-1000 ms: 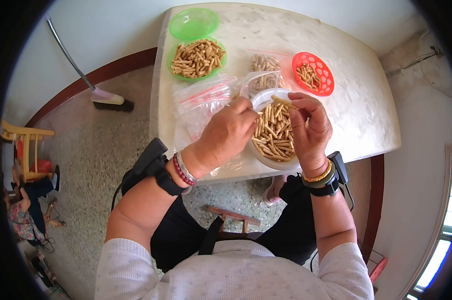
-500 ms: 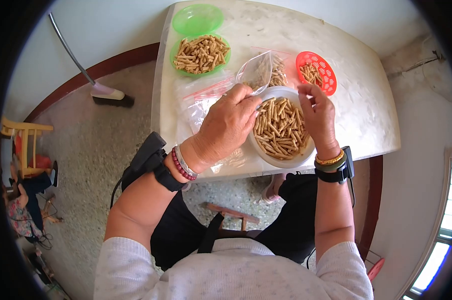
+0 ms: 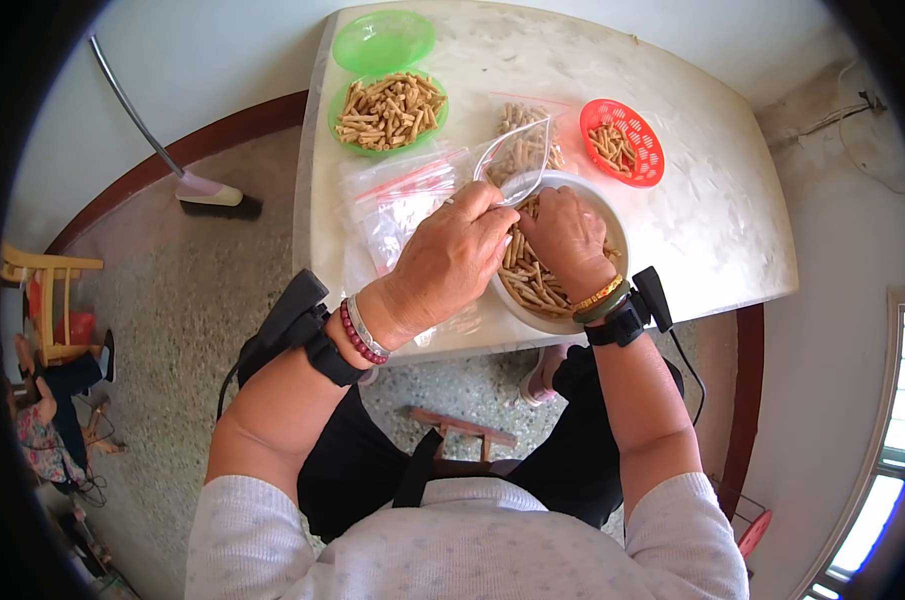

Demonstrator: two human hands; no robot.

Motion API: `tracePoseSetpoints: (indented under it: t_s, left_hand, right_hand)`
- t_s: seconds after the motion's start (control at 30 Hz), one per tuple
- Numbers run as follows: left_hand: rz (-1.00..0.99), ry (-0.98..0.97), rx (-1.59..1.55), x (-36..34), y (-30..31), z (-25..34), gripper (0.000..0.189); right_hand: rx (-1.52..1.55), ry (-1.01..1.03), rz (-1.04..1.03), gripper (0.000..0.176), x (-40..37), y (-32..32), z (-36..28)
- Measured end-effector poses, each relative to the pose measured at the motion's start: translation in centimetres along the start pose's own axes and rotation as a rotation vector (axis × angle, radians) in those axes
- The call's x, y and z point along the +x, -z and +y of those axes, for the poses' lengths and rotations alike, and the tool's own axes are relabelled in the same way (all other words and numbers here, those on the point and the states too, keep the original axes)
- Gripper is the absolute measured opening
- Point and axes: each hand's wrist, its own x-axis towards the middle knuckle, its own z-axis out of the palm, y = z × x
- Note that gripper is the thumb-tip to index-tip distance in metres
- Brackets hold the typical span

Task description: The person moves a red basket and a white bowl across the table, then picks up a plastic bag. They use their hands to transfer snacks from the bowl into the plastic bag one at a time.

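Note:
My left hand (image 3: 459,247) pinches the rim of a clear plastic bag (image 3: 513,158) at the left side of a white bowl (image 3: 620,225). Short, tan, stick-shaped pieces (image 3: 532,280) fill much of that bowl. Over them, close to the bag's mouth, is my right hand (image 3: 569,232). Its fingers are curled down and closed, their tips mostly hidden, so what they grip cannot be made out.
A green basket (image 3: 343,140) of thicker tan sticks stands back left, before another green dish (image 3: 383,42). Flat zip bags (image 3: 392,215) lie left of the bowl. Behind are a filled bag (image 3: 532,112) and a red basket (image 3: 650,150) with a few sticks. A person (image 3: 47,420) sits far left.
My right hand has moved left and down from the bowl's right rim to over the sticks. My left hand still holds the bag in nearly the same place.

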Motion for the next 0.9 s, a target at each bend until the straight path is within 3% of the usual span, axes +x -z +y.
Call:
tracePoseSetpoints:
  t_s: [0.1, 0.23, 0.3, 0.43, 0.5, 0.63, 0.73, 0.83, 0.9]
  left_hand:
    - [0.008, -0.016, 0.001, -0.1, 0.1, -0.2, 0.028]
    - [0.018, -0.015, -0.002, 0.0, 0.2, -0.3, 0.027]
    - [0.024, -0.018, 0.007, 0.0, 0.4, -0.3, 0.027]
    - [0.006, 0.032, -0.004, 0.1, 0.5, -0.3, 0.025]
    - [0.008, 0.036, -0.005, 0.1, 0.5, -0.3, 0.025]
    - [0.002, 0.037, -0.027, 0.2, 0.1, -0.3, 0.024]
    - [0.007, 0.028, -0.030, 0.2, -0.1, -0.2, 0.024]
    - [-0.005, 0.019, -0.024, 0.2, -0.3, -0.1, 0.024]
    - [-0.021, 0.022, -0.027, 0.1, -0.4, -0.1, 0.024]
  right_hand:
    - [0.131, 0.018, -0.165, 0.029, 0.7, 0.1, 0.5]
    - [0.197, 0.247, -0.028, 0.024, -0.1, -1.8, 1.5]
    - [0.299, 0.263, -0.183, 0.022, -0.6, -0.8, 1.4]
    - [0.437, 0.254, -0.226, 0.022, -1.3, 1.6, 3.0]
    - [0.548, 0.393, -0.244, 0.020, -1.3, 2.1, 4.7]
    - [0.586, 0.339, -0.314, 0.019, -1.8, 3.3, 6.4]
    - [0.845, 0.108, -0.284, 0.019, -2.0, 3.7, 6.6]
    - [1.047, 0.059, -0.347, 0.020, -1.9, 3.4, 6.8]
    - [1.021, 0.124, -0.358, 0.020, -1.9, 2.6, 7.1]
